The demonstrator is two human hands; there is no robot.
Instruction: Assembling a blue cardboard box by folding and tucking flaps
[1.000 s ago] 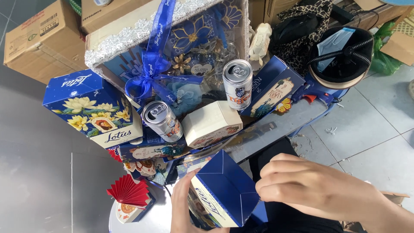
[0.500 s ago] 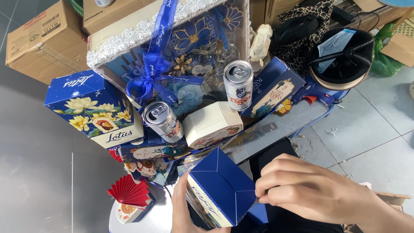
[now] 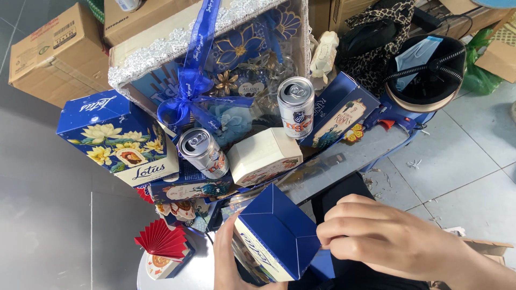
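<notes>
**Blue carton held between both hands below the gift basket**

Since the earlier frames the right hand (image 3: 387, 236) has crept a little further over the carton's folded end, while the cans and boxes above have kept their places. Taking the dark blue carton (image 3: 277, 236) as the landmark: it sits low in view, tilted, with its creased end flap facing up. Just to its right, the right hand has its fingers (image 3: 344, 228) curled together and pressed against the carton's right edge. Below and to its left, the left hand (image 3: 231, 263) cups its underside, thumb up along the printed side; whether those fingers close fully behind cannot be told. Directly above the carton lies a cream hexagonal box (image 3: 263, 156), with one drink can (image 3: 201, 152) to that box's left and another can (image 3: 296, 107) upright above right. Far up-left of the carton stands a blue flower-printed box (image 3: 118, 139). Down-left of it rests a red paper fan (image 3: 161, 241)
</notes>
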